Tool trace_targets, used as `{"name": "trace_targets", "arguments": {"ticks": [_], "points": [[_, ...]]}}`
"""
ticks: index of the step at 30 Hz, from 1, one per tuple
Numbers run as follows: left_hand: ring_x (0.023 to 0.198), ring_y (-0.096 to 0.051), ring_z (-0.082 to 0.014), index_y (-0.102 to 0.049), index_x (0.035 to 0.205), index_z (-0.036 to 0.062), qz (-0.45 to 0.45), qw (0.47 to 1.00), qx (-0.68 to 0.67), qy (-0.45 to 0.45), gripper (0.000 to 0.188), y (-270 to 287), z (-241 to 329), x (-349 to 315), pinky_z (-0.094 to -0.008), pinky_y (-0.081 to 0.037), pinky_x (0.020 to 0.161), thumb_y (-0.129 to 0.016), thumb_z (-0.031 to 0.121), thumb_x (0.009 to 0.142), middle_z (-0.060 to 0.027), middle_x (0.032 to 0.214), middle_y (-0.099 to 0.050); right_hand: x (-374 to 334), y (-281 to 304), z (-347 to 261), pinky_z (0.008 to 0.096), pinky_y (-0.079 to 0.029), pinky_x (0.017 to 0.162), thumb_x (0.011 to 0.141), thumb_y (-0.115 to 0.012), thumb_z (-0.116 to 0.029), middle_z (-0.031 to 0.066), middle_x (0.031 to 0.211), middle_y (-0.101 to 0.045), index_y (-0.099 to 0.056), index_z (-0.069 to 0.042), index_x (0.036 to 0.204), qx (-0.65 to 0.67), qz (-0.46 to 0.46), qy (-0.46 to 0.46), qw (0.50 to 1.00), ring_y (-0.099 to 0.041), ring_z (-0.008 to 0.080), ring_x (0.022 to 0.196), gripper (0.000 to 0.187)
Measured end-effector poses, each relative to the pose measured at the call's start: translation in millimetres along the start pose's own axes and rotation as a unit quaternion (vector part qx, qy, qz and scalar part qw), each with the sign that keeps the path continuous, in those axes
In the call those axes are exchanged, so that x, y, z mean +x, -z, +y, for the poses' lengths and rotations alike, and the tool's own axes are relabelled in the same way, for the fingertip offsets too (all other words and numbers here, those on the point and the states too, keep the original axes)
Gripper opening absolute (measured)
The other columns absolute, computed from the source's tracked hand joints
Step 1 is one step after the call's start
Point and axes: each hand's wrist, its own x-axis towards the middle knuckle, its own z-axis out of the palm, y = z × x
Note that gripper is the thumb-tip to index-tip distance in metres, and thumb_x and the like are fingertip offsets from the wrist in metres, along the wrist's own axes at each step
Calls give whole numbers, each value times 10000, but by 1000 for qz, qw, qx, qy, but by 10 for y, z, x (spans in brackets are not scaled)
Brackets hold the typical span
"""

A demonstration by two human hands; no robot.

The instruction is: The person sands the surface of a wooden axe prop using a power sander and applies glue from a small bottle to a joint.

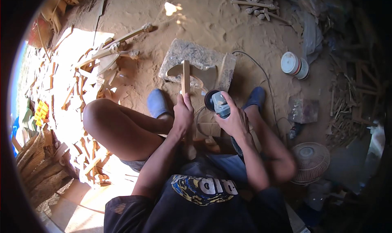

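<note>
My left hand [183,113] is closed round the lower end of a pale wooden bar [185,75] held upright in the picture. Behind the bar, a flat wooden piece with curved edges [204,74] lies against a rough grey block [175,53]; whether the two are joined I cannot tell. My right hand [236,120] grips an angle grinder [221,105] by its body. Its dark round disc [209,99] faces left, a short way right of the bar and apart from it. The grinder's rear end is partly hidden by my hand and wrist.
Carved wooden pieces [116,47] lie heaped at left. A dark cable [261,67] curves over the sandy floor at right. White tubs [290,63], a stained box [303,110] and a caged fan [310,161] stand right. My blue shoes [158,103] flank the block.
</note>
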Motion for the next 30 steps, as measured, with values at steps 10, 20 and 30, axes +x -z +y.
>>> {"name": "trace_targets", "arguments": {"ticks": [10,20,30], "points": [[532,-653,-284,-591,1080,20,24,999,0,-33,476,-71,-160,71,-452,-479,500,-408,444,1199,-134,620,-617,189,58,28,419,-568,1051,845,-822,-89,220,1349,-719,-472,-95,1611,99,103,79,987,-741,342,1200,842],[539,-690,-342,-606,1089,-24,27,998,3,-52,519,-43,-183,58,-479,-526,509,-383,431,1200,-209,653,-669,550,-103,-481,510,-620,947,845,-862,-188,253,1319,-739,-488,-179,1608,54,86,118,988,-738,467,1146,850],[523,-674,-334,-602,1082,-22,22,999,5,-41,522,-51,-226,66,-471,-522,502,-374,432,1202,-207,632,-650,667,-193,-506,601,-588,872,861,-830,-242,288,1183,-761,-424,-270,1655,34,76,148,986,-727,526,1017,892]]}}
